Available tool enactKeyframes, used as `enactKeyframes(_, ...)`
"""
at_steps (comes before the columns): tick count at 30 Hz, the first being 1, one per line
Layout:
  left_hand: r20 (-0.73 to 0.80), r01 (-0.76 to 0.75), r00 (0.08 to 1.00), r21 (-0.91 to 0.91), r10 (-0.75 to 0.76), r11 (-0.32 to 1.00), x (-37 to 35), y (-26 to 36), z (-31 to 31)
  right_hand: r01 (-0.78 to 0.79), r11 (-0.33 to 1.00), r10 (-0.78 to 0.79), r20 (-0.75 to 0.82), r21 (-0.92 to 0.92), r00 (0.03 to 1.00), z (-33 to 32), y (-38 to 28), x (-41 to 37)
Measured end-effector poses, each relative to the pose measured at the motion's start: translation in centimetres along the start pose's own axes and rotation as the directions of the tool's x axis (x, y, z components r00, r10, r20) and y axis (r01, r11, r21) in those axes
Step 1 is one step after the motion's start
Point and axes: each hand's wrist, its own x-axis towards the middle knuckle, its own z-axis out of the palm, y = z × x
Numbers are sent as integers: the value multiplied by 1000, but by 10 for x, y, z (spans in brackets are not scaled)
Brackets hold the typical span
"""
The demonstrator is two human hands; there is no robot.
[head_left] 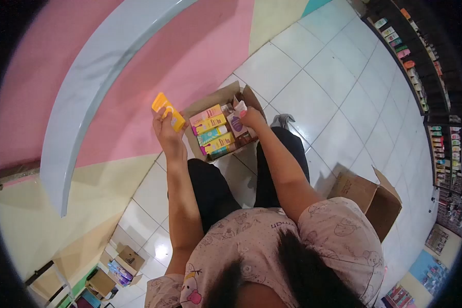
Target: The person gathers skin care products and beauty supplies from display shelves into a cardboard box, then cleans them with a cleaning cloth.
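My left hand (165, 127) is closed around an orange-yellow squeeze tube (174, 118), held up beside the left edge of an open cardboard box (218, 96). My right hand (251, 119) reaches in over the box's right side, its fingers closed on a small white item with a pink mark (241, 107); its kind I cannot tell. Just below those fingers is a purple-and-white carton (236, 124). Several small yellow, pink and teal product cartons, such as a yellow carton (210, 124), lie packed in rows in the box's left part.
A second open cardboard box (362, 197) stands on the tiled floor (326, 97) to my right. Shelves of products (446, 149) line the far right. A curved white panel edge (95, 102) juts out at the left by the pink wall. More boxes (131, 258) sit behind me at lower left.
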Motion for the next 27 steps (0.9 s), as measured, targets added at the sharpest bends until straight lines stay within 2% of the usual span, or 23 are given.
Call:
enactKeyframes(3,23,-2,1000,-20,3,1000,-5,9,13,44,982,-7,198,-184,980,33,24,34)
enactKeyframes(7,75,-28,997,-30,30,999,-3,14,23,10,982,22,164,-189,986,29,17,14)
enactKeyframes(12,87,-27,996,91,19,995,-8,22,25,19,976,20,178,-218,984,39,22,22)
enactKeyframes(15,82,-41,996,91,33,995,1,15,16,170,949,-109,230,-267,967,13,8,6)
enactKeyframes(18,99,-112,990,87,103,990,9,2,3,-2,996,9,84,-86,996,37,23,19)
enactKeyframes(21,69,-132,990,129,124,983,6,-6,-6,135,982,-114,159,-131,981,29,21,18)
enactKeyframes(24,15,-83,997,140,82,987,-2,-15,-11,158,965,-110,225,-211,968,3,-3,16)
enactKeyframes(27,19,-11,1000,130,8,991,-19,-23,-13,338,925,-290,253,-172,923,-28,-23,11)
